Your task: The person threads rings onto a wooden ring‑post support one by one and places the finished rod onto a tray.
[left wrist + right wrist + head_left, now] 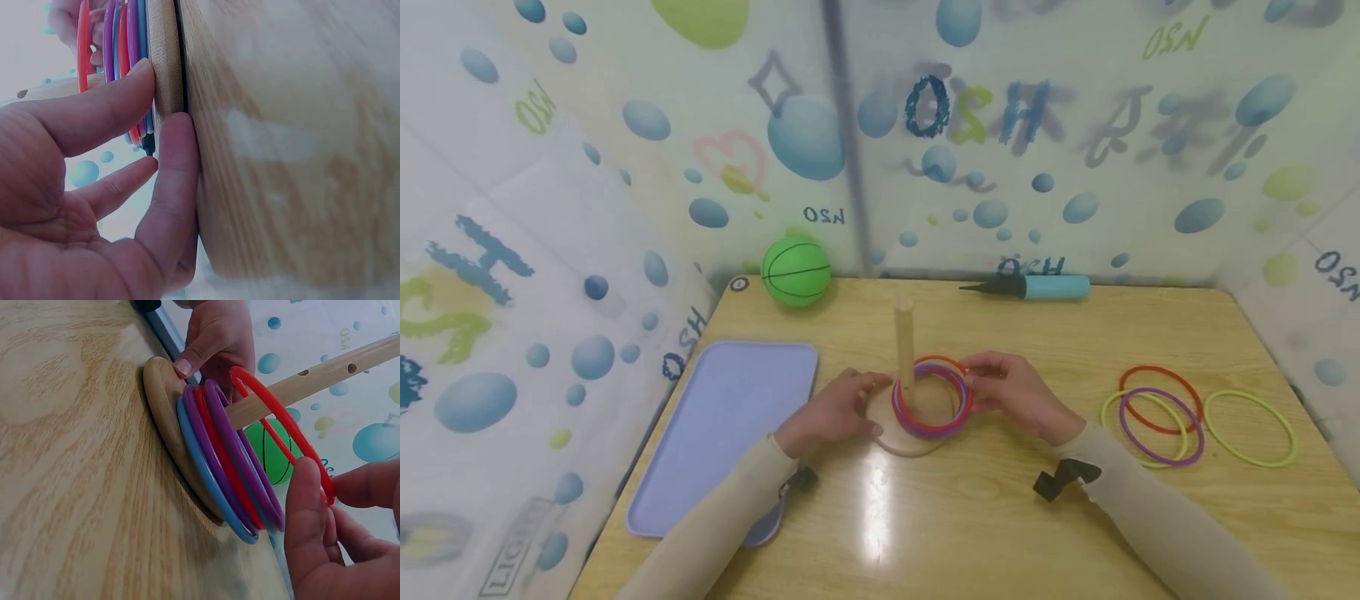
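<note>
A wooden ring-toss post [905,342] rises from a round wooden base [895,440] on the table. My left hand [835,406] holds the base's left edge, its thumb and fingers spread along the rim. My right hand [1018,393] pinches a red ring [287,420] between thumb and fingers; the ring encircles the post, tilted above the others. Below it, around the post's foot, lies a stack of rings: a purple ring [240,462], a red one, another purple one and a blue ring [203,480] near the base.
Right of my hand lie a red ring [1180,375], a purple ring [1198,421] and two yellow rings, some overlapping. A lilac tray [730,417] is at left. Along the back sit a green ball [796,272] and a blue hand pump [1056,287]. Printed walls enclose the table.
</note>
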`<state>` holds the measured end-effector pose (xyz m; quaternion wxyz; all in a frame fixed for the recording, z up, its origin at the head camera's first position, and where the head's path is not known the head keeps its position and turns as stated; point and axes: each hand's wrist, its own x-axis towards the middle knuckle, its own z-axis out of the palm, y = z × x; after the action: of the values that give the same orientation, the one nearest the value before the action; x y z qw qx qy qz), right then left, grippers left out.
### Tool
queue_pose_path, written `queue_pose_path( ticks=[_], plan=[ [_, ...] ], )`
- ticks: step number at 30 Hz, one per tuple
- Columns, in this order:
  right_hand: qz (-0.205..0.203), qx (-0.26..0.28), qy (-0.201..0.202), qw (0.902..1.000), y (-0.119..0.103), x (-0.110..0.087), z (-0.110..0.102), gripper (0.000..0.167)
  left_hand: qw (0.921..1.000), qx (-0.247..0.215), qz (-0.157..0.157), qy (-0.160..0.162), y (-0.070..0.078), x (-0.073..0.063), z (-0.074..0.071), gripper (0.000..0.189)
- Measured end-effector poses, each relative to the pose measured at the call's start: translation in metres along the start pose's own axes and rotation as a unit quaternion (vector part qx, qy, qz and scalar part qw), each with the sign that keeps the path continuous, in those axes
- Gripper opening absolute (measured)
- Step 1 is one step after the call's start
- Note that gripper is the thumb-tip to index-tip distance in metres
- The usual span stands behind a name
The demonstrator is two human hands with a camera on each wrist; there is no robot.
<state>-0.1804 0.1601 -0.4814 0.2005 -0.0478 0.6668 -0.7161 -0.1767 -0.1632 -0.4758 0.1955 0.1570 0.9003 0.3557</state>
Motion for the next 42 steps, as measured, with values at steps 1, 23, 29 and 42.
queue_pose_path(
  ticks=[1, 23, 29, 42],
  plan=[
    [0.001, -0.002, 0.002, 1.0000, 0.000, 0.000, 0.000, 0.044, 1.0000, -0.001, 0.001, 0.000, -0.001, 0.000, 0.000, 0.084],
    [-0.015, -0.105, 0.058, 0.9927, 0.006, 0.004, -0.011, 0.040, 0.9999, 0.008, -0.002, -0.006, 0.000, 0.001, 0.000, 0.085],
    [-0.036, -0.167, 0.042, 0.9845, 0.004, -0.006, -0.023, 0.038, 1.0000, 0.002, -0.008, -0.005, 0.002, -0.001, -0.001, 0.085],
    [-0.055, -0.227, 0.013, 0.9722, 0.004, -0.033, -0.066, 0.038, 0.9999, 0.003, -0.006, -0.008, 0.001, 0.002, 0.000, 0.085]
  ],
)
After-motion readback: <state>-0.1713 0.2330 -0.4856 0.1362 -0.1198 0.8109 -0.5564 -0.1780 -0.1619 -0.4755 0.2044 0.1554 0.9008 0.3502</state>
